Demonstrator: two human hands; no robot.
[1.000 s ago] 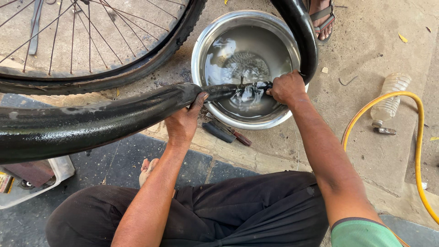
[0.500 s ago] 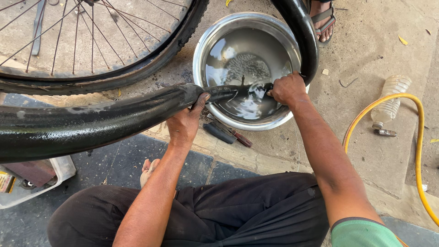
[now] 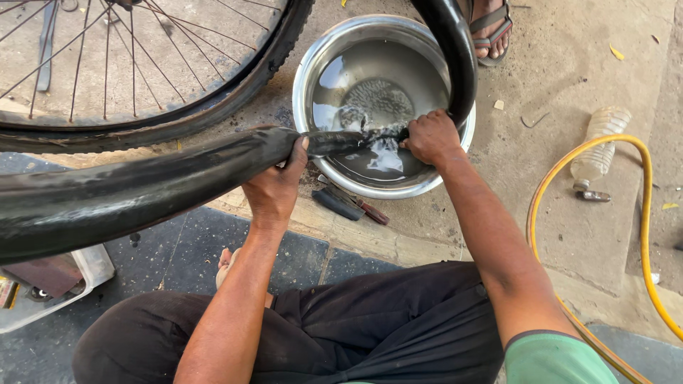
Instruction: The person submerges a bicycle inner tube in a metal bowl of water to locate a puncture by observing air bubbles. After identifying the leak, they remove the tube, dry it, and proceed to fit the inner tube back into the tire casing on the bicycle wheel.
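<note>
Both hands clamp the black tube point(image 3: 142, 188) at centre frame: left hand point(image 3: 274, 186) beside the water basin point(image 3: 313, 64), right hand point(image 3: 430, 136) over it. Dusty concrete ground point(image 3: 569, 85); wheel point(image 3: 235, 92) upper left, yellow hose point(image 3: 644, 213) right.

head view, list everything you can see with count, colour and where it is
inner tube: 1, black, stretched from lower left across the basin and looping up to the top edge
basin: 1, silver metal, holding water, top centre
bicycle wheel: 1, black tyre with thin spokes, top left
tools: 2 or so, dark, one with a reddish handle, on the ground just below the basin
hose: 1, yellow, curving down the right side
bottle: 1, clear plastic, lying at right inside the hose curve
tray: 1, white, lower left
sandalled foot: 1, another person's, top edge
left hand: grip shut on the tube at the basin's left rim
right hand: grip shut on the tube over the water
</note>
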